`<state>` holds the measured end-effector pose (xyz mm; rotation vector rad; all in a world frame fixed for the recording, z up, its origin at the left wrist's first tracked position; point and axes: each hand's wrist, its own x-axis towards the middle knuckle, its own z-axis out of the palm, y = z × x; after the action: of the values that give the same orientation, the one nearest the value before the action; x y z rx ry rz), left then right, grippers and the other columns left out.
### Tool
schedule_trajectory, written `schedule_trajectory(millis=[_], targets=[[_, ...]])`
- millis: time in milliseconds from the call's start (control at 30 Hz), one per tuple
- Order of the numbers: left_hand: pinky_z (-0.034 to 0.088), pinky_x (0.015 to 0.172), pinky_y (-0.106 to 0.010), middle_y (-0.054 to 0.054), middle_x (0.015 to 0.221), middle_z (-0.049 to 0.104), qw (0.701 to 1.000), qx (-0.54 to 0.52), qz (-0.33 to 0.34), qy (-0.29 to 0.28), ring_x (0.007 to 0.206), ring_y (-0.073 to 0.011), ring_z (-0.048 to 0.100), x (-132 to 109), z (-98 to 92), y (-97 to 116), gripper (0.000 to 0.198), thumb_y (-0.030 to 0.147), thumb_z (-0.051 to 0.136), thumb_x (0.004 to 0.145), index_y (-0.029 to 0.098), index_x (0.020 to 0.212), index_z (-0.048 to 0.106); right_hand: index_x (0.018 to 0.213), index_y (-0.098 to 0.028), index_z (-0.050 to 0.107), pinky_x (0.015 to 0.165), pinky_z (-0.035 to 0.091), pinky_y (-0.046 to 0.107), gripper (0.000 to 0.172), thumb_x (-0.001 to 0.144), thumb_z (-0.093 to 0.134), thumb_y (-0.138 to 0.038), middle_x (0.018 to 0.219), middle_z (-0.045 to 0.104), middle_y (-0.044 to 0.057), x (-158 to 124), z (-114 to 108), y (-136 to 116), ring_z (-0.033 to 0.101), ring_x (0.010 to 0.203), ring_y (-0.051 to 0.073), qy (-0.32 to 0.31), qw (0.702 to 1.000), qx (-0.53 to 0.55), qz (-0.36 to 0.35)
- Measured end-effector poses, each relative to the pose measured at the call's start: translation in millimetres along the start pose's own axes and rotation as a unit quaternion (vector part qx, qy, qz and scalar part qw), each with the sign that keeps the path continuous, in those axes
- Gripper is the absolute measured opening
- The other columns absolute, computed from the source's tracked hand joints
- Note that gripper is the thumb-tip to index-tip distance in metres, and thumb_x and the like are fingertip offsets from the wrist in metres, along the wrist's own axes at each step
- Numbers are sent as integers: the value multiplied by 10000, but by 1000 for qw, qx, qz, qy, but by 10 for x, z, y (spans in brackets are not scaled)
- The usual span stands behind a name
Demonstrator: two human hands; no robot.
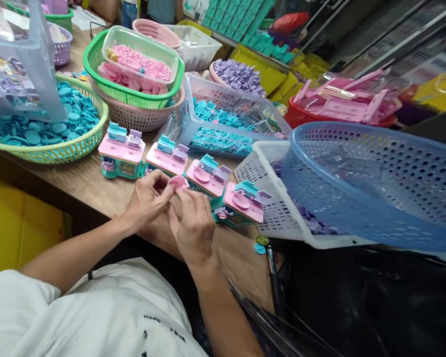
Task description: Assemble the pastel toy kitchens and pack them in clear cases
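Observation:
My left hand (148, 198) and my right hand (194, 220) meet near the table edge, both pinching a small round pink piece (179, 183) between their fingertips. Just beyond them, a slanting row of toy units with pink tops and teal bases runs across the table. The leftmost unit (122, 151) and the second one (167, 154) show teal and purple parts on top. On the third unit (208, 174) and the rightmost unit (244, 202) a round pink dish also sits on the top. My hands partly hide the bases of the middle units.
Behind the row stand a basket of teal discs (100, 130), a green basket (134, 97) with a tub of pink pieces and a clear bluish basket (223, 128). To the right are a white basket (297, 228) and a large blue basket (357, 208). A dark-handled tool (277, 292) lies by the edge.

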<state>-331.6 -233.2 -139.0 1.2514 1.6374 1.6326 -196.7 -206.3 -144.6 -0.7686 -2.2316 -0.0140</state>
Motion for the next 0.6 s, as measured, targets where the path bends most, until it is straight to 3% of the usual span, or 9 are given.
schedule_trajectory(millis=[133,233,333,467,600], targets=[[469,641,-242,-29,791,675,988,136,67,43,674,-131,598,149,-171,0,239,383,555,948,167,873,625,992,-177,686,834,467,354,200,1007,510,-273,971,670,115,508,340,141,566,916,238,-13,999,-28,-26],[510,761,-308,-81,918,689,950,271,140,73,827,-189,633,250,-287,-87,201,280,500,969,150,972,653,902,-190,701,827,441,332,253,1021,488,-254,956,670,97,781,522,278,544,932,230,-68,994,-48,-77],[517,885,-379,-125,1073,682,902,359,228,78,1023,-247,607,357,-424,-163,221,181,455,964,134,1031,660,873,-186,714,785,406,326,260,1018,508,-252,978,682,93,925,563,381,528,956,234,-121,979,-96,-133],[507,910,-404,-113,1167,682,848,422,320,-20,1016,-252,555,539,-612,-193,270,136,452,952,136,1130,655,941,-185,724,722,334,346,238,1015,499,-202,1017,690,90,985,494,423,515,973,245,-155,961,-158,-164],[502,869,-392,-117,1164,682,801,456,370,-115,958,-248,535,732,-709,-232,287,105,472,914,117,1129,660,1053,-183,715,737,306,358,236,1025,482,-204,1063,694,94,990,485,395,506,994,246,-159,957,-171,-175]])
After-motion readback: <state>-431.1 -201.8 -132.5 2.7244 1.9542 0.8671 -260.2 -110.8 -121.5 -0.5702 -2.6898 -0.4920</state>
